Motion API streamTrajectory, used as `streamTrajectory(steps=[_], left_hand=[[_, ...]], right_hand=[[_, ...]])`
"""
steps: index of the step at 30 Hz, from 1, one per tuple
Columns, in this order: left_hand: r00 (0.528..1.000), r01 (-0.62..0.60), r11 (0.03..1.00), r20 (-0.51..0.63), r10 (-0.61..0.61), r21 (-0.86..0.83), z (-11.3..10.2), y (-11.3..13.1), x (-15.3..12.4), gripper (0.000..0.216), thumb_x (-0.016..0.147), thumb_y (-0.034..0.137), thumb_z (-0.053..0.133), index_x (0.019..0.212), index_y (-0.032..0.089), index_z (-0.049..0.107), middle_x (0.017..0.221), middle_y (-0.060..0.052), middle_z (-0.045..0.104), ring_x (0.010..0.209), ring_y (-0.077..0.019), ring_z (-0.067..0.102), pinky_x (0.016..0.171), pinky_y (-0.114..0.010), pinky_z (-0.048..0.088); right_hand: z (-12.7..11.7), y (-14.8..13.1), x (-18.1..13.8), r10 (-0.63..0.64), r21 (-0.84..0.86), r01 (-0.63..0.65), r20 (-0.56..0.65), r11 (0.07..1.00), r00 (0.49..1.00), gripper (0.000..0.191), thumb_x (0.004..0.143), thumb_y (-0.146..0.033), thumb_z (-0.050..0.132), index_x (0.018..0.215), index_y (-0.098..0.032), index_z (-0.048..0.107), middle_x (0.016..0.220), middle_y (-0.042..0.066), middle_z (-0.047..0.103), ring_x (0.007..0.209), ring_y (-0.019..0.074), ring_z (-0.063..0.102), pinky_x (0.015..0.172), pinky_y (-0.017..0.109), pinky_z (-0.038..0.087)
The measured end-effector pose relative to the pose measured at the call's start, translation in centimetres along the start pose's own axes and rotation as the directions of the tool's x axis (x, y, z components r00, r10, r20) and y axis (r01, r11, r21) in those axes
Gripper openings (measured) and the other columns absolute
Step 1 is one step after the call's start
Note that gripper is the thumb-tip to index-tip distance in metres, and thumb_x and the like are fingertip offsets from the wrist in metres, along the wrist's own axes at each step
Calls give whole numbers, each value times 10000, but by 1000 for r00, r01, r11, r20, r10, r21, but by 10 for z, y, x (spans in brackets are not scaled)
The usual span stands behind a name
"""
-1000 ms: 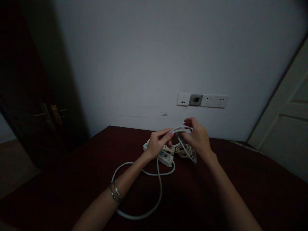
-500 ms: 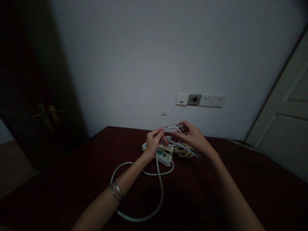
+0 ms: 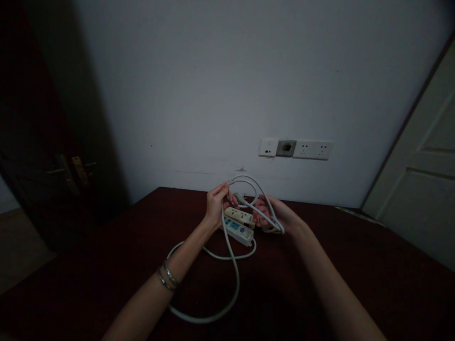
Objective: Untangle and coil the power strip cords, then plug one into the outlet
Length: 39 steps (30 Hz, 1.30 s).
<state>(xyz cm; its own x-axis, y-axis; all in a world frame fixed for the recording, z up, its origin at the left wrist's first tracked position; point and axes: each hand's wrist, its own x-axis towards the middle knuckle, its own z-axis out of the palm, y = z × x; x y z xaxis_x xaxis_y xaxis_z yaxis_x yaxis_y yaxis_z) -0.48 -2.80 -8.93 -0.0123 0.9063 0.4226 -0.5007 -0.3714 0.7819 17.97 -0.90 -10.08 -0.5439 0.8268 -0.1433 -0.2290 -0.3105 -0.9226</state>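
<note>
A white power strip (image 3: 237, 230) with blue markings lies on the dark red table (image 3: 302, 284), with a cream power strip (image 3: 240, 216) just behind it. Its long white cable (image 3: 232, 265) loops across the table toward me. My left hand (image 3: 215, 204) pinches the cable above the strips. My right hand (image 3: 273, 215) is closed around coiled turns of the same cable, low beside the strips. A small loop arches between both hands. A bracelet sits on my left wrist.
Wall sockets (image 3: 296, 148) are mounted on the grey wall behind the table. A dark door (image 3: 53, 142) with a brass handle stands at the left. A white door (image 3: 423, 180) is at the right.
My right hand has dropped lower and turned, bringing the coiled cable down beside the strips. My left hand has shifted slightly left and up, and the loop between them has grown.
</note>
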Motion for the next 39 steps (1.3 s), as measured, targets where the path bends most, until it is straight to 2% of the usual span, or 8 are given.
streamTrajectory(steps=[3, 6, 12, 16, 20, 29, 34, 39], left_hand=[[1000, -22, 999, 7, 21, 37, -4, -3, 3, 280, 718, 377, 609, 620, 151, 477, 480, 58, 413, 410, -92, 480, 400, -222, 426], [995, -91, 986, -14, 94, 138, -8, -8, 6, 309, 723, 409, 608, 602, 155, 479, 455, 71, 379, 378, -79, 446, 375, -203, 389], [977, -179, 929, -50, 205, 323, -15, -15, 10, 353, 742, 459, 575, 578, 158, 489, 435, 69, 390, 366, -73, 437, 375, -193, 354], [967, -193, 898, -78, 242, 396, -17, -18, 12, 327, 749, 451, 567, 624, 151, 537, 414, 68, 404, 367, -77, 428, 383, -194, 352], [975, -153, 917, -96, 201, 369, -21, -24, 14, 306, 739, 435, 576, 660, 140, 565, 415, 67, 403, 368, -80, 426, 380, -198, 366], [981, 5, 975, -190, 38, 222, -23, -34, 13, 297, 688, 430, 606, 652, 140, 554, 433, 78, 365, 371, -75, 434, 357, -182, 358], [980, 59, 982, -196, -23, 179, -20, -38, 9, 267, 687, 403, 608, 662, 142, 556, 438, 69, 390, 381, -79, 448, 353, -175, 342], [980, 106, 982, -185, -76, 158, -20, -40, 8, 260, 691, 390, 606, 734, 134, 594, 467, 58, 444, 391, -81, 454, 372, -195, 382]], right_hand=[[4, 6, 7, 24, 88, -37, 140, 995, 990, 365, 880, -354, 362, 745, -89, 574, 645, 113, 647, 544, 172, 630, 491, 293, 529], [10, 8, 11, 70, 84, -83, 156, 993, 985, 403, 885, -398, 361, 814, -74, 590, 662, 103, 649, 509, 150, 622, 409, 229, 499], [19, 16, 20, 98, 129, -104, 54, 986, 994, 308, 877, -371, 436, 824, -95, 563, 629, 69, 642, 447, 114, 599, 321, 151, 438], [21, 23, 30, 32, 245, -24, -29, 969, 999, 153, 867, -241, 467, 843, -116, 551, 623, 52, 641, 475, 114, 613, 386, 158, 484], [24, 27, 36, 13, 316, -1, -33, 949, 999, 108, 838, -81, 447, 866, -104, 549, 578, 24, 617, 451, 85, 587, 432, 128, 489], [25, 35, 35, 47, 426, -120, 179, 897, 983, 173, 875, -161, 403, 951, -103, 547, 673, 30, 607, 426, 46, 506, 305, 77, 355], [24, 41, 42, 35, 405, -53, 52, 913, 998, 134, 856, -104, 444, 927, -110, 557, 709, 25, 620, 415, 27, 488, 285, 61, 295], [25, 45, 46, 10, 388, 10, -49, 922, 999, 115, 842, -121, 485, 905, -95, 578, 709, 44, 641, 458, 66, 545, 371, 123, 420]])
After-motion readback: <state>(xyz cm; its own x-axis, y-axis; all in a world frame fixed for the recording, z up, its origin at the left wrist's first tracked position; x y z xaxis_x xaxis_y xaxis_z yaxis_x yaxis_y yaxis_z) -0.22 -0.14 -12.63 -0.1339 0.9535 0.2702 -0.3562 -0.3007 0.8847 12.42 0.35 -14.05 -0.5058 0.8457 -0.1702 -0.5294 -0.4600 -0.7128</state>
